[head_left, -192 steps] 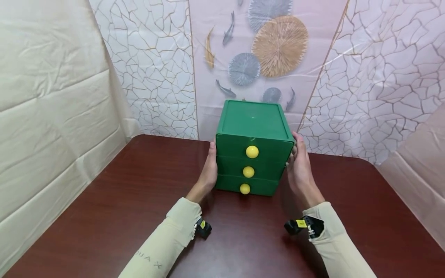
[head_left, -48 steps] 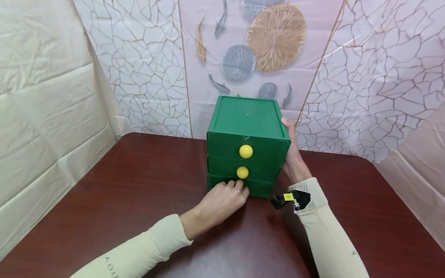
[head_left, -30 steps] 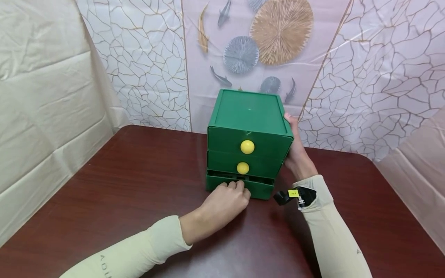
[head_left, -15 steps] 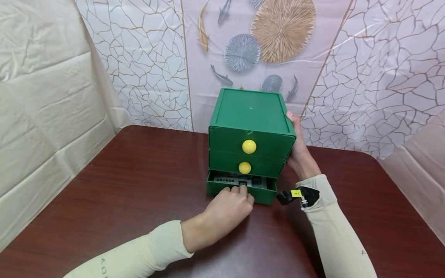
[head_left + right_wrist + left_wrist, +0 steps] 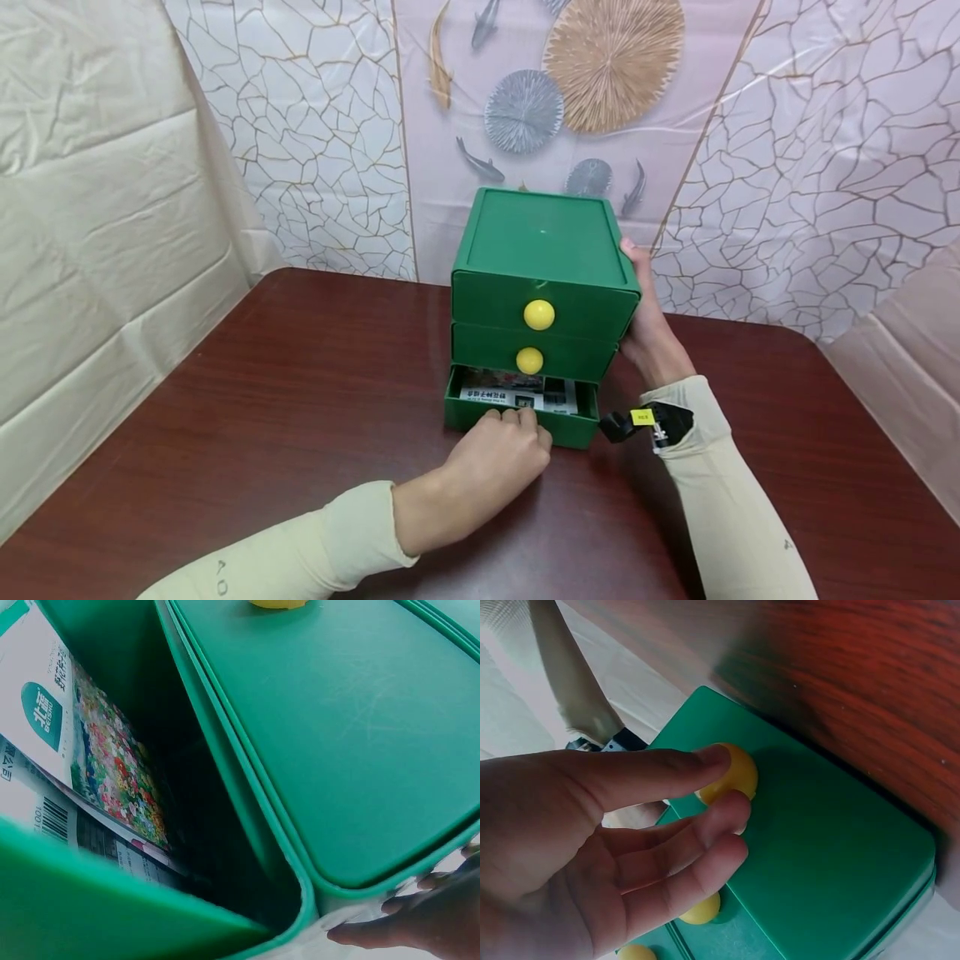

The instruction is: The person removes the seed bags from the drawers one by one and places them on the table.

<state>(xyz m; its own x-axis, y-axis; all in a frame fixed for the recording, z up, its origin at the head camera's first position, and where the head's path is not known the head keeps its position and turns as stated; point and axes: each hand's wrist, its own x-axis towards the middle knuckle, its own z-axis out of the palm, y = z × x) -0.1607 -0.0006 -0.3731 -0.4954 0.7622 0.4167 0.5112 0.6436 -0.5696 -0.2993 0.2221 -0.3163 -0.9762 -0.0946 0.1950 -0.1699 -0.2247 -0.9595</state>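
A green drawer cabinet (image 5: 543, 237) stands on the table with its bottom drawer (image 5: 574, 430) pulled part way out. My left hand (image 5: 495, 458) pinches that drawer's round yellow knob (image 5: 740, 780) between thumb and fingers, as the left wrist view shows; from the head view the knob is hidden. Against the cabinet's right side rests my right hand (image 5: 649, 329), its fingers (image 5: 375, 934) extended along the wall. Printed packets (image 5: 120, 761) with a flower picture and a barcode lie inside the drawer. The upper two drawers, with yellow knobs (image 5: 539, 315), are closed.
The dark red-brown table (image 5: 322, 375) surrounds the cabinet. Behind it hangs a patterned backdrop (image 5: 322, 150) with fish and round motifs. Cream cloth (image 5: 105, 250) lines the left side. A small black camera (image 5: 618, 427) is strapped to the right wrist.
My left hand has left the cabinet's left side, taken the bottom knob and drawn the drawer toward me, exposing the packets. My right hand has stayed at the right side.
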